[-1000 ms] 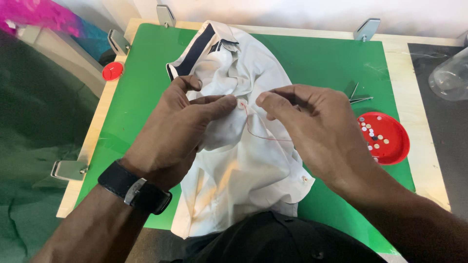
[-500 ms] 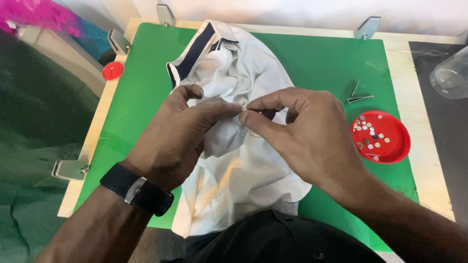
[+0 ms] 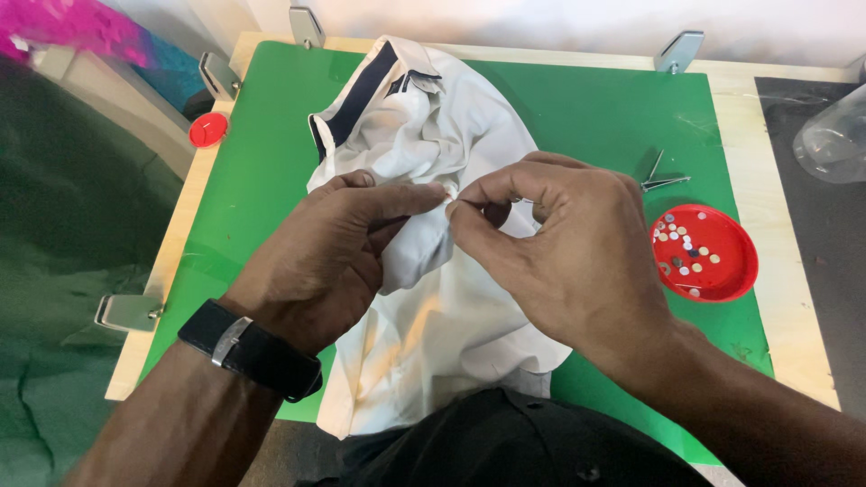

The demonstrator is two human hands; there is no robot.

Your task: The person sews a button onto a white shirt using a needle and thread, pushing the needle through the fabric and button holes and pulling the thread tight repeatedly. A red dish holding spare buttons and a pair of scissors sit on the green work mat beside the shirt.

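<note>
We note the shirt [image 3: 433,271] lying lengthwise from top centre of the frame to the bottom edge on the green mat [image 3: 595,117]. At frame centre both hands pinch one fold: left hand [image 3: 334,261] closed on cloth, right hand [image 3: 568,261] closed fingertip to fingertip just right of it, contents too small to tell. Against the earlier frame, the pinches have drawn together until they touch.
</note>
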